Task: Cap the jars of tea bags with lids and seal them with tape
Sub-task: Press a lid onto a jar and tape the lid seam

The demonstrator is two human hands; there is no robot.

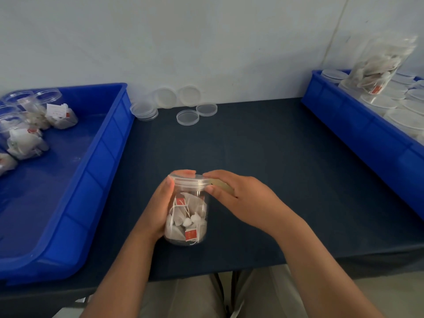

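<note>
Standing upright at lower centre of frame, over dark table [275, 168]: jar [188, 216] of tea bags, lid [187, 180] already on; contact with table not clear. Gripped round its left side by left hand [158, 210], fingers curled behind the rim. Pinched between thumb and fingers of right hand [238, 193]: strip of yellowish tape [223, 186], held against lid edge on the right. Noted at upper centre, by wall: loose lids [187, 117], some stacked. Far left: blue bin [91, 180] holding uncapped jars [29, 125]. Upper right: second blue bin [358, 125] with capped jars [390, 104], one tilted on top.
</note>
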